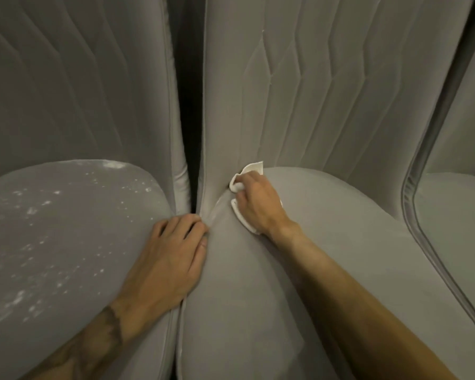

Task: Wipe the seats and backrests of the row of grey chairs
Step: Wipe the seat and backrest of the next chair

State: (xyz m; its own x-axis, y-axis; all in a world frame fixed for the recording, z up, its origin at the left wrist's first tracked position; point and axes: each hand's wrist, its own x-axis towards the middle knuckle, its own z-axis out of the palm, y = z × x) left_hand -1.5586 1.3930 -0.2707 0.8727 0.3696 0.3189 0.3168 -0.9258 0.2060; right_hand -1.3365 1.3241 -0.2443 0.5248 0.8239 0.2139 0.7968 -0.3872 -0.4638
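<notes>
Right hand (258, 204) is on the mid seat (299, 297), at its back-left corner, right where it meets the mid backrest (327, 91). Its fingers are curled over a bunched white cloth (254, 169), pressing it into the crease. Cloth ends stick out above the knuckles and below the palm.

Left hand (170, 259) sits just left of the mid seat, palm down on the rim of the left seat (66, 242). Fingers are loosely spread, tips at the seam where the two seats touch; it holds nothing.

Left seat is speckled with white flecks (36, 209); mid seat looks plain grey.

Edges: the two cushions butt together along the mid seat's left edge. Behind that, a narrow dark gap (188, 105) runs up between mid backrest and left backrest (66, 78). Right of the mid seat is a third chair (455, 229) with a piped rim, close alongside.

Open room: most of the mid seat front and right of the cloth, plus the mid backrest above it.
</notes>
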